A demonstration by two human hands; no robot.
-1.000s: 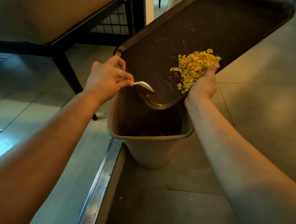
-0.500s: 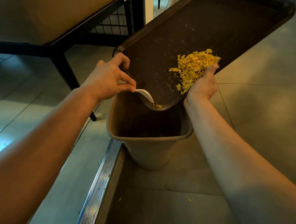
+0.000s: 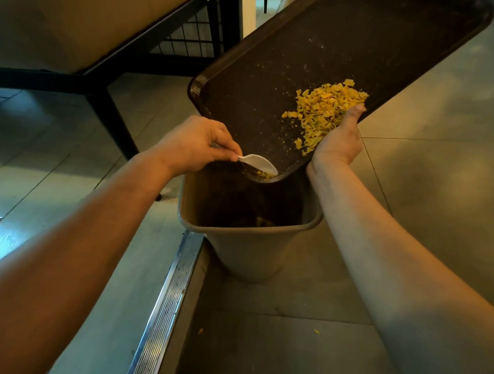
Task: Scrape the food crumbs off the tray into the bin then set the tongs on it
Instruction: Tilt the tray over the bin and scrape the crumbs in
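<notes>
- Sweeping down: my left hand [image 3: 193, 144], pinching the scraper [image 3: 258, 163], has reached the tray's [image 3: 347, 43] low corner above the bin [image 3: 248, 255].
- My right hand [image 3: 340, 140] grips the tray's 4 o'clock edge; the crumbs [image 3: 324, 113] haven't moved, so scraping continues.

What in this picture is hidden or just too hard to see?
- Head view: the bin interior is in deep shadow, so its contents are unclear.
- The white tool's handle is hidden inside the left hand.
- Right hand fingers are hidden under the tray.
- The tray's far corner is cut off by the top edge.
</notes>
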